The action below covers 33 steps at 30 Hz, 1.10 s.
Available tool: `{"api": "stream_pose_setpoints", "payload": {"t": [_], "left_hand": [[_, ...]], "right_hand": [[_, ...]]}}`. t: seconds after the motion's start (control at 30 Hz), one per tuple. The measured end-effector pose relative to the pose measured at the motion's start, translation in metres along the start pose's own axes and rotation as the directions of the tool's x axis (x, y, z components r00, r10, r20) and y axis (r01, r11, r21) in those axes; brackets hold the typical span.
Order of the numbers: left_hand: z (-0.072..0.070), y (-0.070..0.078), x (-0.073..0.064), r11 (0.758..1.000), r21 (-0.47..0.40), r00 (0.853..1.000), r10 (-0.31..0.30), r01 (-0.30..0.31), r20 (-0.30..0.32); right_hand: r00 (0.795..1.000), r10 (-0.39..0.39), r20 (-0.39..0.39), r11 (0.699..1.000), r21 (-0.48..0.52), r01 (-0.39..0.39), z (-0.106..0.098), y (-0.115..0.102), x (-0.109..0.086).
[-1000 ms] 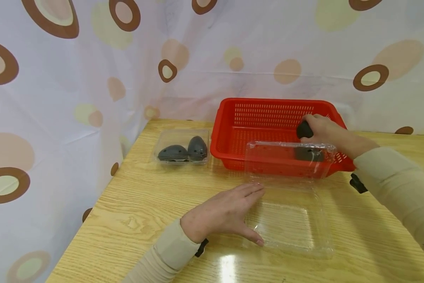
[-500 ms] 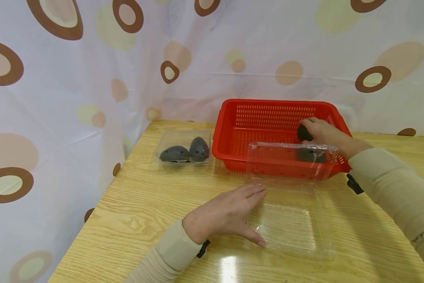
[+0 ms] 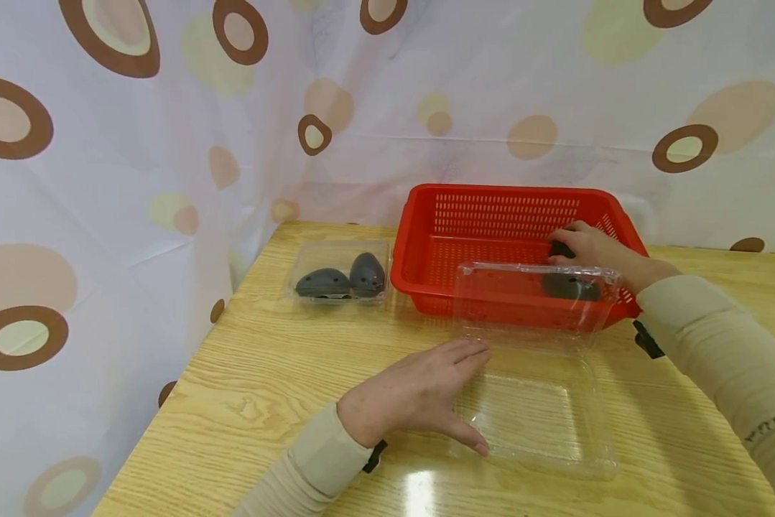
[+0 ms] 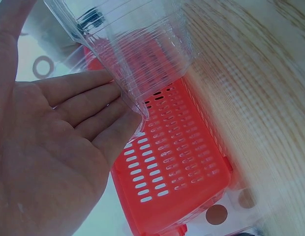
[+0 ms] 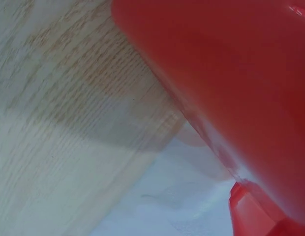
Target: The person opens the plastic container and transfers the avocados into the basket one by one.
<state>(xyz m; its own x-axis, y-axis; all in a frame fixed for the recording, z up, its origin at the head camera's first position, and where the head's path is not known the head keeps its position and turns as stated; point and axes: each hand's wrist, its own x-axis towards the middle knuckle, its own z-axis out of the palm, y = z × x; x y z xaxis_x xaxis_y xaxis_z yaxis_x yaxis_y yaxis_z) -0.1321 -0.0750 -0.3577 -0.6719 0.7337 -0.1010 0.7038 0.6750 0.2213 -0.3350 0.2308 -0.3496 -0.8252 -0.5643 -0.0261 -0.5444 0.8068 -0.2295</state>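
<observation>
Near the far edge of the wood-grained worktop [image 3: 245, 373], the right hand [image 3: 590, 249] curls its fingers round a dark, rounded object [image 3: 560, 250] inside the red plastic basket [image 3: 401, 278]. The left hand [image 3: 419, 395], fingers extended, touches the hinged clear plastic box [image 3: 536, 416], apparently steadying it with its lid raised

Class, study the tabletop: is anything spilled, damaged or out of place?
Nothing stands out. The red basket stands upright, two dark egg-shaped objects sit inside the left clear box, and the open clear box has its lid raised. No spill or damage shows.
</observation>
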Motion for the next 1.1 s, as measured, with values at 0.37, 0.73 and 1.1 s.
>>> {"api": "stream_pose_setpoints", "payload": {"t": [0.37, 0.73, 1.1], "left_hand": [[-0.001, 0.001, 0.001, 1.0, -0.003, 1.0, 0.013, -0.013, -0.007], [0.002, -0.001, 0.0, 1.0, 0.005, 1.0, 0.02, -0.02, -0.022], [0.002, 0.0, -0.001, 1.0, -0.014, 1.0, 0.016, -0.017, -0.019]], "right_hand": [[1.0, 0.007, -0.003, 0.999, -0.047, -0.007, -0.013, -0.005, -0.006], [0.998, -0.009, -0.055, 0.999, -0.033, 0.007, -0.021, -0.021, -0.029], [0.994, 0.025, -0.104, 0.999, -0.018, -0.027, -0.031, -0.028, -0.054]]}}
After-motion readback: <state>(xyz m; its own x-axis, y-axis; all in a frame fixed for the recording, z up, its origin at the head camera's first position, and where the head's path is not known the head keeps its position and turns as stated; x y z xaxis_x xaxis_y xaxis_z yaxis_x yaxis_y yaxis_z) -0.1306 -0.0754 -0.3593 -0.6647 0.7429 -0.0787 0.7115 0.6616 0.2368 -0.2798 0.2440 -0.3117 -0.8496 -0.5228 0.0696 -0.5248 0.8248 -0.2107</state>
